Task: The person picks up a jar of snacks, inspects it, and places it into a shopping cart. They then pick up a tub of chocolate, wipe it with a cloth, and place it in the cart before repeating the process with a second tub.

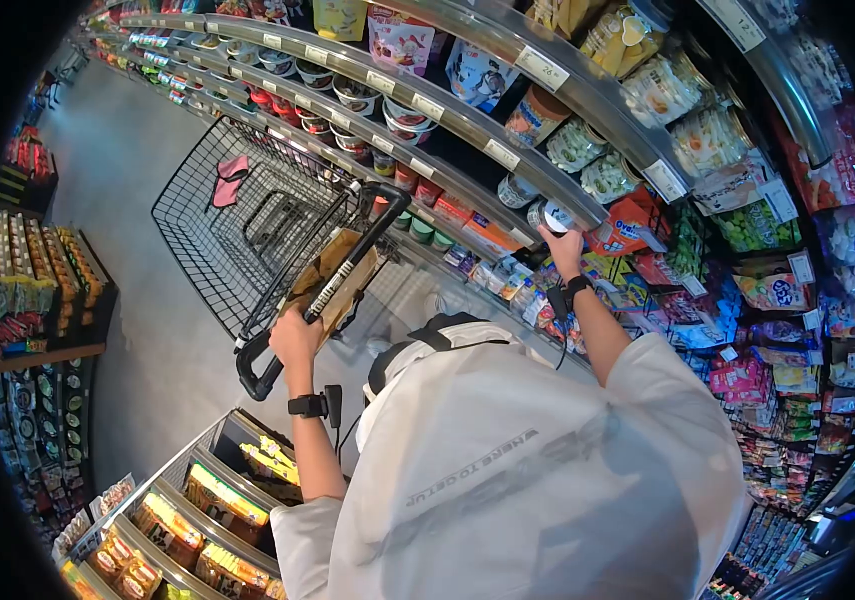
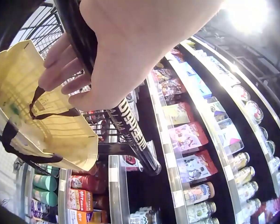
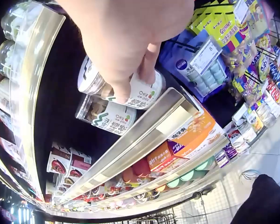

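In the head view the left hand [image 1: 295, 342] grips the black handle [image 1: 355, 262] of a wire shopping cart, its fingers curled round the bar, also seen in the left wrist view. Just beyond the handle hangs a yellowish bag [image 2: 42, 107] with dark straps. The right hand [image 1: 563, 248] reaches to a shelf at the right and holds a white-labelled jar [image 1: 553, 217]. From the right wrist view, its fingers lie round that jar [image 3: 147, 92], which stands on the shelf behind the metal rail. A similar jar [image 3: 107, 116] is beside it.
Shelf rails [image 1: 502, 155] with price tags run above and below the right hand. Hanging snack bags [image 1: 627, 222] are right of it. A pink item [image 1: 230, 182] lies in the cart. Grey floor [image 1: 137, 330] extends left, with a display [image 1: 182, 515] at lower left.
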`<state>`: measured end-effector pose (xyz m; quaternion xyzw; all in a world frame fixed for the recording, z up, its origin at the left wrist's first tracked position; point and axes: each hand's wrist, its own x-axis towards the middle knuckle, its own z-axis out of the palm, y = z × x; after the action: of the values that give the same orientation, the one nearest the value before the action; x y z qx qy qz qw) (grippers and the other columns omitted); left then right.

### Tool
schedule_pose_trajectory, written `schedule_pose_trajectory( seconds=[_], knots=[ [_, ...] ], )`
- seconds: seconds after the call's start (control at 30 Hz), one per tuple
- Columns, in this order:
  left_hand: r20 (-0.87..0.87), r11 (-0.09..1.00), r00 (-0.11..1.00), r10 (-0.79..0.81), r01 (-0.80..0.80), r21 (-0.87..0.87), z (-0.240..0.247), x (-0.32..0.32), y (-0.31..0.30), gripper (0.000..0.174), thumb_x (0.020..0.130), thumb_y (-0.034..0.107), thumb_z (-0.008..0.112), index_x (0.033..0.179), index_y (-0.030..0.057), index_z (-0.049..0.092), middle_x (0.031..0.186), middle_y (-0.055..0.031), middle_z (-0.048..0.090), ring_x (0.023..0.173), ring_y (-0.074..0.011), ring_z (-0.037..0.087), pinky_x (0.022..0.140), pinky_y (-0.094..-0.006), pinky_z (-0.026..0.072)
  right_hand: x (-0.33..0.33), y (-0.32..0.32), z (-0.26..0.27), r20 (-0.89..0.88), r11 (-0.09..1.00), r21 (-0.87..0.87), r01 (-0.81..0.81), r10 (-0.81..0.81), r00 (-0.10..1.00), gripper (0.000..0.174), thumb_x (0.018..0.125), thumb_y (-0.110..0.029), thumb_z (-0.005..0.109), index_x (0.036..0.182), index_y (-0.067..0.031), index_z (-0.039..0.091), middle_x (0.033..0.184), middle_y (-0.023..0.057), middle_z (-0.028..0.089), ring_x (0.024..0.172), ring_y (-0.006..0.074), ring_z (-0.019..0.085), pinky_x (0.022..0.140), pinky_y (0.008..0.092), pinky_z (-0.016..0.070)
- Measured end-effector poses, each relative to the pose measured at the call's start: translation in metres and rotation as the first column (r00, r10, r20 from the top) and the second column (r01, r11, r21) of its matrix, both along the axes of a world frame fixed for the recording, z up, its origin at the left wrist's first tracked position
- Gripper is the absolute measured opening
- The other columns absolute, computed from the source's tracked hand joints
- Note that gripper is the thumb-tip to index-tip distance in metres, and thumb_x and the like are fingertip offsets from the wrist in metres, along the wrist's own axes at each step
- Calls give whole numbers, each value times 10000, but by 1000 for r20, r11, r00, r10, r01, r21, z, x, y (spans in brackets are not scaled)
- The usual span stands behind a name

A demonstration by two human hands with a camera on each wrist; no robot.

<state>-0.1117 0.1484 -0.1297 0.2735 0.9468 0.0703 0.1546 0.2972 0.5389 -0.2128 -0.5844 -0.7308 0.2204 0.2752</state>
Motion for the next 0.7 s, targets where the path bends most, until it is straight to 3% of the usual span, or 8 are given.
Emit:
schedule_pose_trajectory(
  seconds=[0.07,0.17,0.3,0.4,0.5,0.6,0.63,0.7],
  knots=[
    [-7,1000,1000,-7,7,22,3,1,0,370,772,317,734,1111,172,760,942,-177,750,908,-373,722,812,-465,577,5,12,-21,3,991,135,-9,9,1000,533,769,-386,871,1007,64,713,965,212,750,924,339,730,824,412,524],
    [-4,1000,1000,-4,5,15,1,0,0,360,770,313,723,1094,164,764,934,-183,748,896,-378,722,808,-468,576,10,24,-34,-82,999,-31,38,-41,996,586,777,-423,868,1060,59,691,997,186,745,932,304,715,856,395,515],
    [-9,999,1000,10,-10,40,2,0,0,333,766,309,713,1055,155,776,912,-195,745,882,-386,721,802,-475,575,6,28,-35,-121,998,66,-13,21,992,667,786,-439,866,1180,38,618,1114,170,694,997,273,664,932,378,484],
    [-5,1000,1000,18,-18,22,-3,-2,0,339,769,323,718,1048,139,777,910,-201,744,883,-385,722,801,-471,575,1,25,-24,-259,990,-114,-82,50,964,641,796,-425,862,1170,40,626,1115,180,691,1009,267,658,945,373,475],
    [-2,1000,1000,10,-10,3,-4,-5,0,354,774,338,721,1052,126,775,909,-205,743,885,-382,723,801,-466,576,-3,21,-23,-161,1000,-6,-28,27,987,496,813,-316,854,1060,53,633,1001,168,721,878,263,714,794,385,539],
    [-10,1000,1000,6,-6,-5,-5,-6,-2,363,775,346,724,1055,121,774,909,-205,743,886,-380,725,801,-463,576,-2,16,-21,-143,956,-293,-25,-18,990,469,811,-273,857,1017,73,619,924,177,720,735,208,719,654,349,544],
    [-9,1000,1000,4,-4,-14,-4,-6,-1,364,775,346,725,1057,123,774,911,-203,744,887,-379,725,801,-463,576,-3,15,-26,-145,928,-373,-1,-58,988,555,830,-235,828,1136,121,531,998,209,690,647,192,705,583,329,543],
    [-15,1000,1000,4,-4,9,-3,-5,-1,356,773,343,724,1047,122,775,903,-199,745,879,-383,724,800,-463,576,-8,-4,-41,-221,960,-278,18,-82,972,675,852,-221,795,1283,129,409,1097,219,651,658,219,706,591,347,556]
  ],
)
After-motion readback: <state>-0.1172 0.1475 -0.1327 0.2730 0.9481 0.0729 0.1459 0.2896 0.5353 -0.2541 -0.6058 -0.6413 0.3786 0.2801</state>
